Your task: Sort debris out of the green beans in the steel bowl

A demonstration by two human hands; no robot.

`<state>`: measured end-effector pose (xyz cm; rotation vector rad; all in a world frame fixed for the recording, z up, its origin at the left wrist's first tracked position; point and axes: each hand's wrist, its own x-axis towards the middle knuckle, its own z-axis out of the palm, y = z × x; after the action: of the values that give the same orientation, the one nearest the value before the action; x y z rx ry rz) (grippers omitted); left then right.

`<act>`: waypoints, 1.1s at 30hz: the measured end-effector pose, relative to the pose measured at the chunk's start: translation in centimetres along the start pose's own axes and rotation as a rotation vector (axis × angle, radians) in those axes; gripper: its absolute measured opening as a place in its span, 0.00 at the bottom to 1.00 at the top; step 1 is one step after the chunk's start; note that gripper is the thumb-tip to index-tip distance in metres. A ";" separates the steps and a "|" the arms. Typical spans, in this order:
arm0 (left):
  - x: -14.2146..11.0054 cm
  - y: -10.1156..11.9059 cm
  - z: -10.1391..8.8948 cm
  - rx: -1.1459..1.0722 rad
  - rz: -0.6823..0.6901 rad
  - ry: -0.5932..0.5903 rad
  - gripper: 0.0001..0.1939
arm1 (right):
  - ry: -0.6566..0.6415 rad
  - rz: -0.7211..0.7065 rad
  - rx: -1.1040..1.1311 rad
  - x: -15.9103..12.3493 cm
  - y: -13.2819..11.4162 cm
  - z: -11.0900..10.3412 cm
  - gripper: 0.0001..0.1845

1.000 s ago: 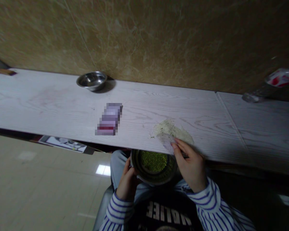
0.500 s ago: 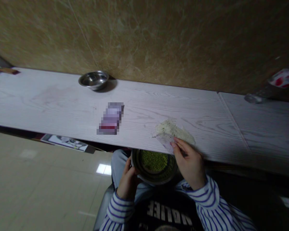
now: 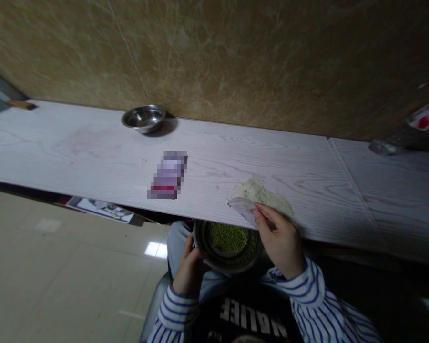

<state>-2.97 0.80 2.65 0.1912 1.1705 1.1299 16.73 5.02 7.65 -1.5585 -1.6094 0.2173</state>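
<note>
My left hand (image 3: pixel 189 269) grips the rim of a dark bowl of green beans (image 3: pixel 227 240), held just below the table's near edge over my lap. My right hand (image 3: pixel 279 240) pinches a small flat pale card (image 3: pixel 243 208) at the table edge, its edge lying against a pile of white grains with dark specks (image 3: pixel 260 193). The card sits between the pile and the bowl.
The long pale wood-grain table (image 3: pixel 93 152) runs along a brown marbled wall. An empty steel bowl (image 3: pixel 143 118) stands at the back, a blurred flat box (image 3: pixel 168 174) lies mid-table, and a red-and-white packet (image 3: pixel 426 117) beside a clear object (image 3: pixel 382 146) lies far right. Tiled floor lies to the left.
The view has drifted slightly, so everything sits a little further right in frame. My right hand with the card has shifted a little at the pile's near edge; my left hand keeps its hold on the bowl.
</note>
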 end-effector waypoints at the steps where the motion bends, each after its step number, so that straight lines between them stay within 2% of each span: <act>1: 0.0 0.0 0.0 -0.002 0.001 0.003 0.31 | -0.007 -0.002 -0.001 0.0 -0.1 0.0 0.11; 19: -0.1 0.2 -0.2 -0.007 -0.005 0.012 0.32 | -0.076 -0.029 0.020 0.1 -0.1 -0.2 0.11; 25: -0.1 0.4 0.0 -0.006 -0.007 0.023 0.36 | -0.077 -0.015 0.033 0.1 0.2 -0.1 0.11; 33: -0.1 0.5 0.0 0.008 -0.011 0.026 0.33 | -0.111 -0.043 0.048 0.8 -0.3 0.3 0.12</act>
<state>-3.23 0.93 3.04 0.1765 1.1984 1.1216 16.49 5.75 8.00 -1.4966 -1.7092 0.3223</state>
